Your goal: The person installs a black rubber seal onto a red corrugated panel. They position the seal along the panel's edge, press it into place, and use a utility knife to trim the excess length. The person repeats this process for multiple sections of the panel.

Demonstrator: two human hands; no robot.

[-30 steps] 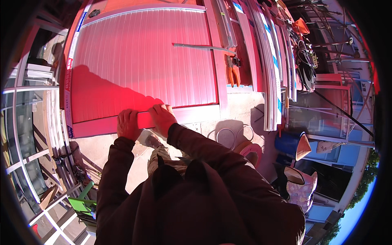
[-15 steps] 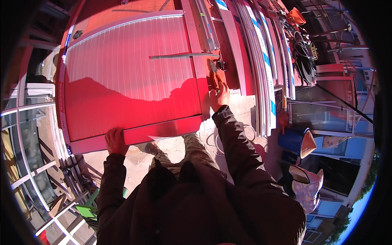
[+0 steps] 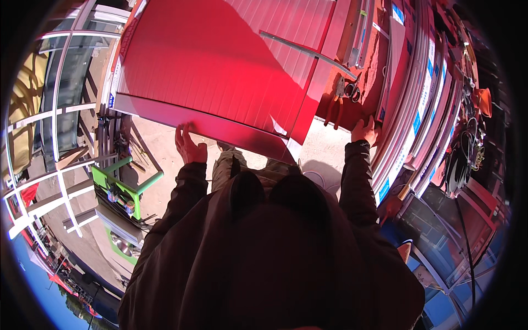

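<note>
A wide ribbed panel in a flat frame (image 3: 198, 118), looking red in the light, lies on the work table. My left hand (image 3: 191, 147) is at its near edge, thumb and fingers apart, fingertips against or just beside the frame rail. My right hand (image 3: 364, 133) is at the near edge of the orange tabletop, right of the panel's corner, its fingers loosely bent with nothing seen in them. Just left of it lie pliers with orange handles (image 3: 334, 108). Dark-handled scissors (image 3: 353, 92) lie beside the pliers. A thin grey strip (image 3: 300, 48) crosses the panel's right side.
Long wrapped profiles with blue-and-white film (image 3: 421, 99) are stacked at the right. A green metal stand (image 3: 118, 184) and white window frames (image 3: 56, 115) stand at the left. Black cable (image 3: 462, 159) and an orange funnel-like piece (image 3: 483, 102) are at the far right.
The view has turned, moving the panel up in the picture. My right hand has gone from the pliers' handles to the table edge on their right. My left hand's fingers have spread.
</note>
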